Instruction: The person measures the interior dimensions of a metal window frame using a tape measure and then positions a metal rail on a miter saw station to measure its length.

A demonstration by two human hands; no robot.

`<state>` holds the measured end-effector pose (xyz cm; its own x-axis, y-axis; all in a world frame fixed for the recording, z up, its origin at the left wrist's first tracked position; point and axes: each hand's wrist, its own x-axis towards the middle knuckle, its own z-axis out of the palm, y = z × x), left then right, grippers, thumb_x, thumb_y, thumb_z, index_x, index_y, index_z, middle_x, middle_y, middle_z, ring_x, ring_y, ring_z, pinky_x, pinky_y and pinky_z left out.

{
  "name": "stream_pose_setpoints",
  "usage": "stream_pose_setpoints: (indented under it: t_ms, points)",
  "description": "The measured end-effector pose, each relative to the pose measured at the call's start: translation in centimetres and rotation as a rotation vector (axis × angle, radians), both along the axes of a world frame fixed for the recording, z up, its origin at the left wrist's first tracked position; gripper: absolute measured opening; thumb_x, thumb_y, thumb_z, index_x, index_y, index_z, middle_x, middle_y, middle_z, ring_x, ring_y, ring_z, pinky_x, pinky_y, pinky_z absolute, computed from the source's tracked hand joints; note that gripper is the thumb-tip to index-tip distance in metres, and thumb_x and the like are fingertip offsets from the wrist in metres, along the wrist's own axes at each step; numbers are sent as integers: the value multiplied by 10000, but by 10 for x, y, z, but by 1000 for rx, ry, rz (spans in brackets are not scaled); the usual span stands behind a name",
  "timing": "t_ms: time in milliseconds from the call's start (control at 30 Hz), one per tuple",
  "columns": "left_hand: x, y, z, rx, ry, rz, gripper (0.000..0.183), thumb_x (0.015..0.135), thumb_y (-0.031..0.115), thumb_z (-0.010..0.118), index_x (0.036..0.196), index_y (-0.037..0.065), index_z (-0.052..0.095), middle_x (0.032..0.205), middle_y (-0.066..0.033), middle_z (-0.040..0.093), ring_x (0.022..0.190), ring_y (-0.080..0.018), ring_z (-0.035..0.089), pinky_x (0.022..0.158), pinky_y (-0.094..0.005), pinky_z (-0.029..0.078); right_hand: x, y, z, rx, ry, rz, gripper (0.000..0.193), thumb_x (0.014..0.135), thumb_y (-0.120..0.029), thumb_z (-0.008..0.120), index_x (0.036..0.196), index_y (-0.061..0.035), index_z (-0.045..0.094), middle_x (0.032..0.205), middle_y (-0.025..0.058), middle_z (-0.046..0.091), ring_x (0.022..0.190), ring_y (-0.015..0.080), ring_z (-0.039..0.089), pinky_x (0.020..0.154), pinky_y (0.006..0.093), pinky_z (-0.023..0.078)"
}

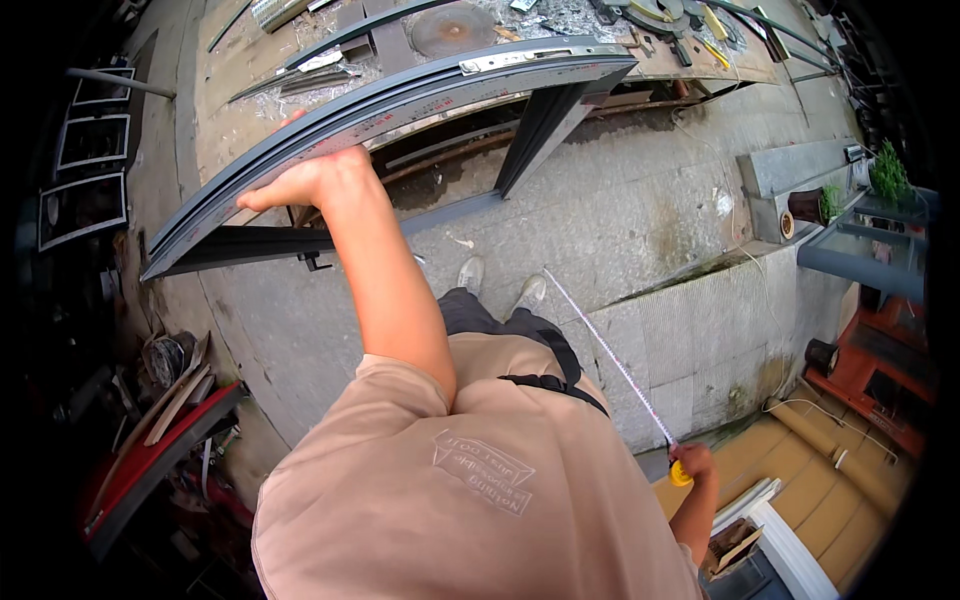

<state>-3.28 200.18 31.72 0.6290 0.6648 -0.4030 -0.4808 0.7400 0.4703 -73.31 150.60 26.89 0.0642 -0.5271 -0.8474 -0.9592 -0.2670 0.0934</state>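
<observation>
A dark grey metal window frame (400,112) stands upright before me, its top rail close and a silver hardware strip (530,58) set into it. My left hand (318,182) grips that top rail, thumb on the near side and fingertips over the far side. Low down and out to the right, my right hand (697,460) is closed round a yellow tape measure (680,474). Its white tape (610,355) is pulled out and runs slanting up to the ground near my right shoe. A small black handle (314,262) sticks out from the frame's lower left.
Behind the frame is a littered workbench (400,60) with a round brownish disc (452,30), metal shavings and tools. Concrete ledges (800,170) and potted plants (888,175) stand at right. A red panel (165,465) with wood strips lies at lower left.
</observation>
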Motion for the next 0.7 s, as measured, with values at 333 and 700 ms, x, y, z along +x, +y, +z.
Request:
stream_pose_setpoints:
  t_ms: [333, 700]
  points:
    - [44, 8, -19, -8, -9, 25, 1031, 923, 921, 147, 1486, 116, 461, 1154, -204, 598, 1152, -373, 578, 1090, -709, 436, -1, -7, -17, 67, 4, 48, 280, 920, -350, 807, 871, -78, 851, 766, 93, 773, 667, 151, 672, 659, 367, 542]
    - [107, 18, -42, 31, -184, -66, 1045, 936, 920, 232, 1615, 138, 375, 1538, -137, 482, 1172, -322, 574, 1098, -556, 500, 85, 50, -7, 68, -37, -20, 267, 940, -275, 777, 903, -18, 836, 811, 74, 782, 735, 143, 675, 722, 333, 542]
